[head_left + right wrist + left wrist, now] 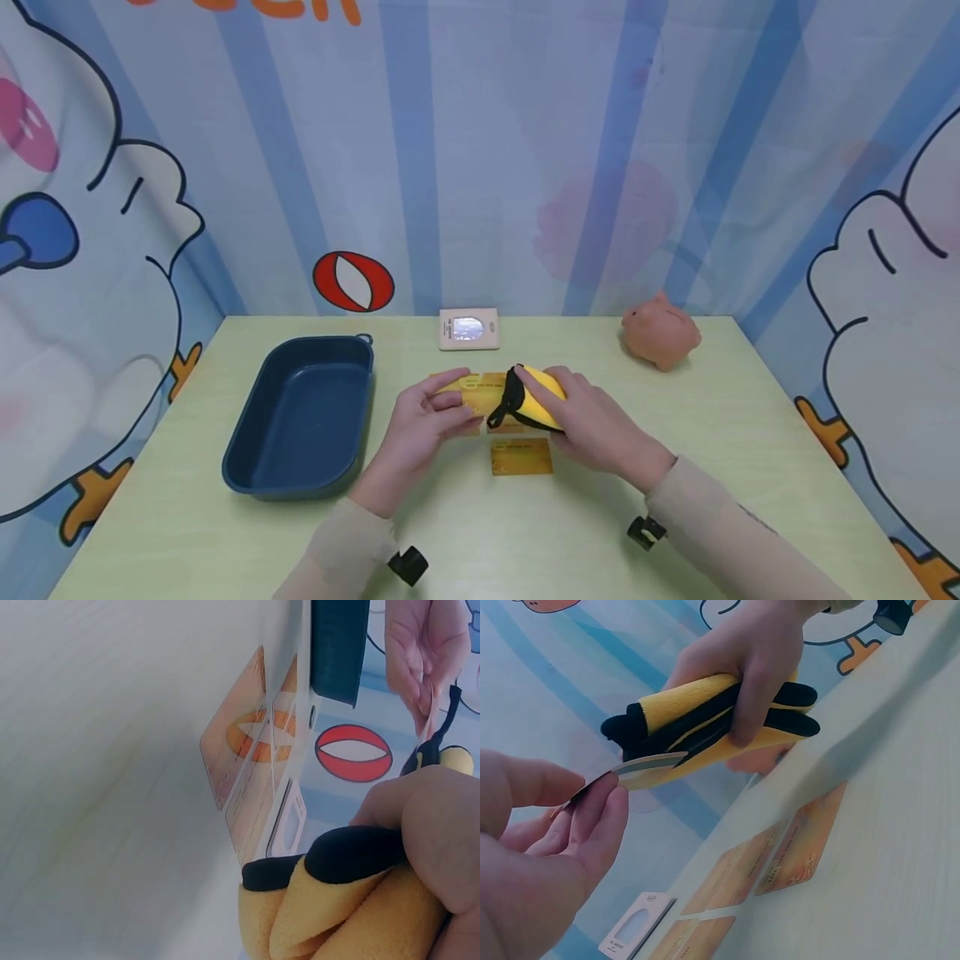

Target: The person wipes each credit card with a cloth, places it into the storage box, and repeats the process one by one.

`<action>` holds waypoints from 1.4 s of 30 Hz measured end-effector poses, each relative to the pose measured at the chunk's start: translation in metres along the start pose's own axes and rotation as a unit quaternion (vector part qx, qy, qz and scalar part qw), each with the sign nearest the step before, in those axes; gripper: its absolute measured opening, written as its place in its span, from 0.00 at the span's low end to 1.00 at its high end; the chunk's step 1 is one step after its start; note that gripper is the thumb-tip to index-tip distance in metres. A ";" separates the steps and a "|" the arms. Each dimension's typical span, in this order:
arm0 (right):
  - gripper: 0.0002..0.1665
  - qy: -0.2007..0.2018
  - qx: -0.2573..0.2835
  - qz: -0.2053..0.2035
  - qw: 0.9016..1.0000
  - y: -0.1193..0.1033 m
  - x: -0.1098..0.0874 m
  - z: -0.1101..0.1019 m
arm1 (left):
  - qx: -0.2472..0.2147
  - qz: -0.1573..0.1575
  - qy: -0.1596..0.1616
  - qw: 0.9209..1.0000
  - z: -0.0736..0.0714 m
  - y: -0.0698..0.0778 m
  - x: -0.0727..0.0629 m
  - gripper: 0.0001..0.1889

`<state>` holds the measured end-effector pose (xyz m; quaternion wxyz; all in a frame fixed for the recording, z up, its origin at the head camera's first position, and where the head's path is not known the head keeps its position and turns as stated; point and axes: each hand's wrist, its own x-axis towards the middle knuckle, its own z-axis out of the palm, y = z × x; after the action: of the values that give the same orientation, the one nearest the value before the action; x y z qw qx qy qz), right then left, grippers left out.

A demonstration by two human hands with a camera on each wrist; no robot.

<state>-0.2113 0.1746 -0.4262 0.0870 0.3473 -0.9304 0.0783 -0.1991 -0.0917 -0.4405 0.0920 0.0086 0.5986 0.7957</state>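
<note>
A person's left hand [420, 421] pinches a gold card [656, 763] between thumb and fingers above the surface [480, 533], its long axis apparently running left to right toward a folded yellow-and-black cloth [545, 396] just beside it; the right hand [596, 421], farther from the card, has its fingers wrapped around the cloth, though whether card and cloth touch cannot be told

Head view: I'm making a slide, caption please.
Left hand pinches a gold card; right hand grips a yellow-black item.
</note>
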 end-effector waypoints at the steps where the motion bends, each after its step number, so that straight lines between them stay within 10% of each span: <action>1: 0.59 0.001 0.002 0.003 1.000 0.001 0.000 0.000 | 0.000 0.001 0.001 1.000 -0.001 0.001 0.000 0.28; 22: 0.57 0.034 0.016 0.011 0.999 0.018 -0.005 0.003 | 0.127 0.015 0.026 0.991 -0.015 0.018 -0.005 0.30; 42: 0.55 0.035 0.040 0.024 0.998 0.023 -0.008 0.001 | 0.274 0.047 0.057 0.959 -0.071 0.054 -0.019 0.28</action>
<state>-0.2213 0.1967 -0.4306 0.1038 0.3253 -0.9308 0.1301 -0.1969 -0.1765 -0.4074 0.0141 0.0167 0.7969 0.6037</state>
